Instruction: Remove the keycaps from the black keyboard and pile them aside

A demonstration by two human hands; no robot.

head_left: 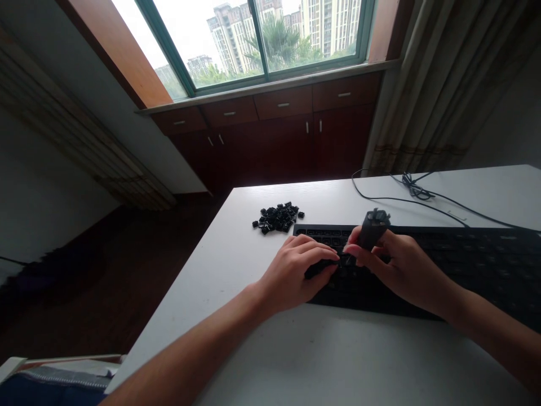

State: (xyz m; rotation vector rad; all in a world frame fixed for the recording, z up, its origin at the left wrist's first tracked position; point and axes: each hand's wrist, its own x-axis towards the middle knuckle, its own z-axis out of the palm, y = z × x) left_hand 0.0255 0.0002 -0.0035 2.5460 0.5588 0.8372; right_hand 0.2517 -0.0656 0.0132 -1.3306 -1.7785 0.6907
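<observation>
A black keyboard (465,259) lies on the white table (262,349). My right hand (401,270) is closed round a dark keycap-puller tool (372,228), held upright with its lower tip down on the keys near the keyboard's left end. My left hand (296,273) rests on the keyboard's left edge, fingers curled and pressed onto the keys beside the tool's tip. Whether it holds a keycap is hidden. A pile of several loose black keycaps (278,217) lies on the table just beyond the keyboard's left corner.
The keyboard's black cable (406,194) loops across the table's far right part. The table's left edge drops to a dark floor. Wooden cabinets (274,135) under a window stand behind; a curtain (443,84) hangs at right.
</observation>
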